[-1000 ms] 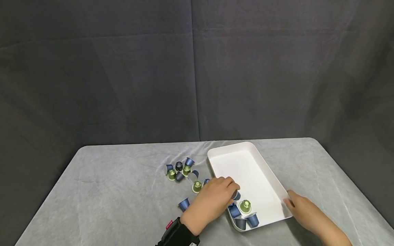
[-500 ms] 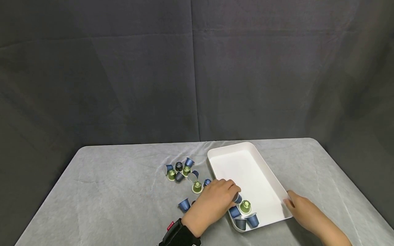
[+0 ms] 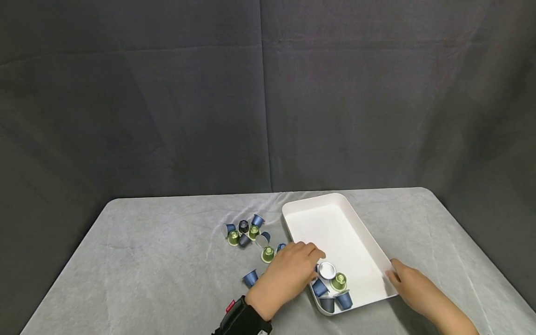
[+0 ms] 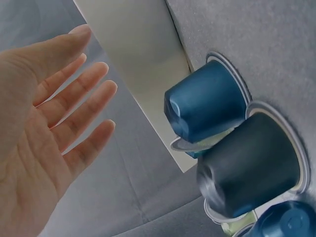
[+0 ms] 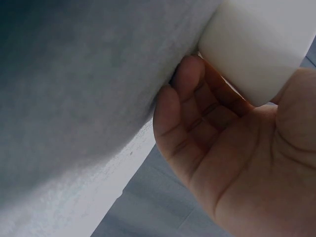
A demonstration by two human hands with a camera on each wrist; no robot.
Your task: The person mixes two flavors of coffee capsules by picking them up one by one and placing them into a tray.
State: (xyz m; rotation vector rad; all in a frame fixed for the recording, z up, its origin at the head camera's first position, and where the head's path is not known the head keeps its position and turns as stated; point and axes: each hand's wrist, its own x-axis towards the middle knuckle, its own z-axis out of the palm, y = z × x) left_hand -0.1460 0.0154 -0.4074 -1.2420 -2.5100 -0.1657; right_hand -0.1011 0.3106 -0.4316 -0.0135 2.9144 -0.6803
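At the near left corner of the white tray (image 3: 326, 223), you have a pale-lidded capsule (image 3: 327, 270) with its lid facing up, just beside a green capsule (image 3: 339, 282). Nearer to you in the same corner lie a blue capsule (image 3: 320, 287), a second blue capsule (image 3: 344, 300) and a dark grey capsule (image 3: 327, 304).

Your left hand (image 3: 291, 267) is over the tray's left wall, close to the pale-lidded capsule; the left wrist view shows its fingers extended, thumb apart, palm holding nothing. Your right hand (image 3: 412, 286) grips the tray at its near right corner, thumb at the rim and fingers curled beneath.

Left of the tray, on the grey cloth (image 3: 159, 260), is a loose capsule group (image 3: 244, 226) toward the far side. A separate blue capsule (image 3: 250, 278) lies nearer, beside your left forearm (image 3: 263, 298).
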